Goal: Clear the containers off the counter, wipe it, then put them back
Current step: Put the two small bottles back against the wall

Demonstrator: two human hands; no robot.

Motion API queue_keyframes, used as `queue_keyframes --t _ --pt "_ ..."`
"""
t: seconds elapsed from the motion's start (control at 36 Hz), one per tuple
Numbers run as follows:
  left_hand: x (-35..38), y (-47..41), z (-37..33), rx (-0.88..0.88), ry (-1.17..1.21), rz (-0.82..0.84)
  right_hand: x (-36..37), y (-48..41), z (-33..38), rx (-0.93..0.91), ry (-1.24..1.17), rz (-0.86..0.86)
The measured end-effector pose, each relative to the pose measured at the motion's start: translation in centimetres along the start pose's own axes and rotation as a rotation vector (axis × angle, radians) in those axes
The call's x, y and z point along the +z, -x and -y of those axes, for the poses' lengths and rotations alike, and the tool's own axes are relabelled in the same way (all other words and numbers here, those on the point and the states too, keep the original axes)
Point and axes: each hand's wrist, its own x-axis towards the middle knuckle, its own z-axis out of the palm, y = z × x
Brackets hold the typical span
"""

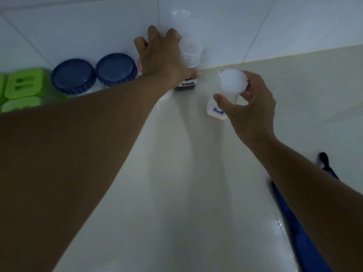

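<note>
Containers line the desk's (186, 173) far wall, so the left hand (163, 61) clamps the sauce bottle (189, 54) and the right hand (253, 107) the salt bottle (225, 95), both by their caps.

Not much to report on the person, honestly. Both arms are bare from the bottom edge of the shot right up to the fingers, with no sleeves or cuffs visible. The left hand (163, 55) has no rings, watch or band that I can see, and the right hand (253, 107) is the same. Nails look short and plain, though the picture is a bit dim and soft to be sure.
</note>
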Motion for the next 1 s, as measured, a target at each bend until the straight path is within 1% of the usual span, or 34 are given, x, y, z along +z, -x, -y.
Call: queue_keyframes --t 0.08,0.19,0.53,0.61,0.67,0.72,0.78,0.81,0.86,0.94,1.0 --pt "-0.1 -0.1 -0.3 0.024 -0.016 -0.002 0.2 -0.1 0.0 0.024 -0.030 -0.012" --pt "0.0 -0.5 -0.3 0.007 0.007 -0.009 0.3 -0.3 -0.3 0.029 -0.034 -0.018" --pt "0.2 0.0 -0.7 -0.044 0.026 -0.046 -0.1 -0.9 -0.4 0.036 -0.016 0.041" --pt "0.0 1.0 -1.0 -0.030 0.033 -0.116 -0.1 -1.3 -0.4 0.044 -0.008 0.045" --pt "0.0 2.3 -1.1 -0.007 0.047 -0.218 -0.2 -1.8 -0.3 0.052 -0.005 0.036" --pt "0.3 4.3 -1.2 0.060 0.078 -0.348 -0.2 -2.3 -0.2 0.061 -0.004 0.014" --pt "1.0 6.9 -1.1 0.156 0.128 -0.410 -0.1 -2.8 -0.2 0.066 -0.026 -0.017" --pt "1.6 8.3 -0.8 0.196 0.140 -0.400 0.0 -3.1 -0.1 0.069 -0.037 -0.031" --pt "3.1 10.8 0.3 0.239 0.118 -0.321 0.2 -3.8 0.0 0.066 -0.058 -0.049" --pt "5.3 13.7 2.9 0.199 0.022 -0.097 0.7 -5.0 0.3 0.036 -0.081 -0.050" --pt "6.5 15.4 4.6 0.159 -0.018 0.009 1.1 -6.0 0.5 0.011 -0.073 -0.039"
